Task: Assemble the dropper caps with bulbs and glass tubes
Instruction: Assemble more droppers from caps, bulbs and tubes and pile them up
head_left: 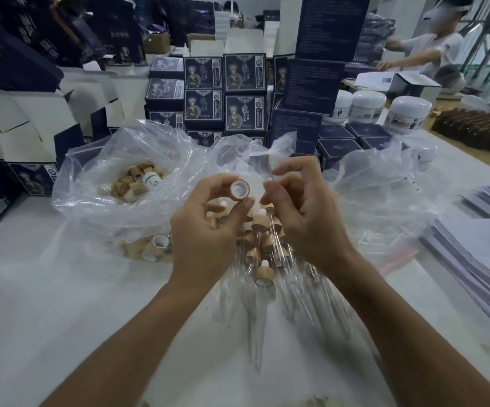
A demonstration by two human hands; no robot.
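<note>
While the white desk (61,304) nearest the camera carries only a loose fan of clear glass dropper tubes (270,292) and a scatter of tan bamboo-look caps with white bulbs (262,277), the work itself sits just above them: the left hand (208,230) pinches one round tan cap with a white lining (240,190) between thumb and curled fingers (223,183), its open mouth turned toward the right hand (302,212). That hand's fingers are curled close together beside the cap; they may pinch a glass tube, but blur hides it, so I cannot tell. The step in hand looks like seating a tube into this cap, which calls for lining its end up with the cap's centre and pressing straight in. Beyond, crumpled clear plastic bags (114,160) hold more caps, with stacked dark blue printed boxes (223,92) behind
</note>
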